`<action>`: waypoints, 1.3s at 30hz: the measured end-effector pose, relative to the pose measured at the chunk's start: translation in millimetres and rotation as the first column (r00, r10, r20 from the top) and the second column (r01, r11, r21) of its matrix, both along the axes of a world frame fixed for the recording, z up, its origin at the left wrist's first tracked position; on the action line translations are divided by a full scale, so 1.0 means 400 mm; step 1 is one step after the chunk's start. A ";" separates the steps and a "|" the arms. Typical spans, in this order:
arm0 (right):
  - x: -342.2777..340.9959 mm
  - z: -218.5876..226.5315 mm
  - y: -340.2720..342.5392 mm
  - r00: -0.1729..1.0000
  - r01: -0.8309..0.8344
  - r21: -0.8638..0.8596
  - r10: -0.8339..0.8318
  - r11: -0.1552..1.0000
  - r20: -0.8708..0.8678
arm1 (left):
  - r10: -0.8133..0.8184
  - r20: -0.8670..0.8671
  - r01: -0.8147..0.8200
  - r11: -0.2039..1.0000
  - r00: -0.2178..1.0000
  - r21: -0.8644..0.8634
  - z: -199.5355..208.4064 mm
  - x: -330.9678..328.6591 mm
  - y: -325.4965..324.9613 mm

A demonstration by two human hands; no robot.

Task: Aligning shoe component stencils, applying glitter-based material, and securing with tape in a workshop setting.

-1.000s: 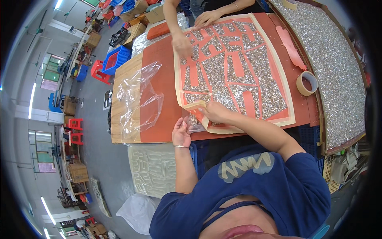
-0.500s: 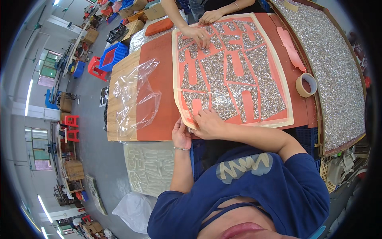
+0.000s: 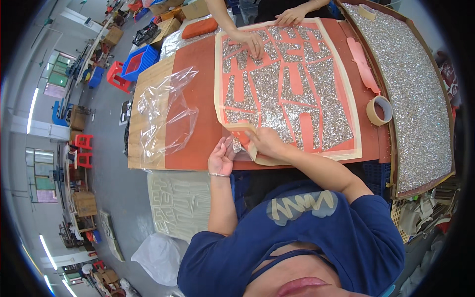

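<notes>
A pink stencil sheet (image 3: 295, 80) bordered with cream tape lies on the table, its cut-out shapes filled with silvery glitter (image 3: 271, 94). My right hand (image 3: 268, 143) grips the sheet's near-left corner, which is folded up and back. Beside that lifted corner, my left hand (image 3: 221, 157) is palm up with its fingers apart and slightly curled. A small glittery piece (image 3: 237, 145) shows by its fingertips; whether they touch it I cannot tell. Across the table, a co-worker's hand (image 3: 249, 41) touches the glitter, and their other hand (image 3: 291, 17) rests on the far edge.
Crumpled clear film (image 3: 170, 116) lies on the table to the left. At the right are a tape roll (image 3: 379, 110), a pink strip (image 3: 362, 67) and a large tray of glitter (image 3: 420, 104). A pale patterned sheet (image 3: 180, 203) sits below the table's near edge.
The sheet's near-left corner has been lifted and folded back by my right hand. My left hand has come away from that corner and turned palm up.
</notes>
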State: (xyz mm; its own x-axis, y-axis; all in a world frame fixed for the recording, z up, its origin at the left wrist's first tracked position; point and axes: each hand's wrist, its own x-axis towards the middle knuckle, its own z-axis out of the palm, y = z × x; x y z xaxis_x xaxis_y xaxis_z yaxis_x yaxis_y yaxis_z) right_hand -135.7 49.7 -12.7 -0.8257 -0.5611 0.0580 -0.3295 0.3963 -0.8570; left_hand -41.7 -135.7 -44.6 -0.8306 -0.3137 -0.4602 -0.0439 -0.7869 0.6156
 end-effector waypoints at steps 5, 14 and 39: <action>-0.022 -0.030 0.006 0.999 -0.018 -0.008 0.018 1.000 0.049 | -0.072 -0.069 0.081 0.988 0.995 0.134 -0.016 0.009 -0.027; -0.072 0.136 -0.035 0.908 -0.189 -0.191 0.245 0.963 0.339 | -0.066 -0.147 0.019 0.953 0.987 -0.301 0.104 0.006 0.074; -0.088 0.067 0.027 0.919 -0.354 0.113 0.323 0.928 0.223 | -0.160 -0.352 0.259 0.931 0.922 0.256 0.033 0.040 -0.018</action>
State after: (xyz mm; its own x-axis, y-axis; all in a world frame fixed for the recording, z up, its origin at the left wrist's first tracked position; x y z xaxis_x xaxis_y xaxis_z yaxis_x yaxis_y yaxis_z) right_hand -171.0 60.5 13.9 -0.5706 -0.7986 -0.1917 -0.2967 0.4181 -0.8586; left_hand -25.7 -142.9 -31.3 -0.9793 -0.0085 -0.2021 -0.0680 -0.9271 0.3685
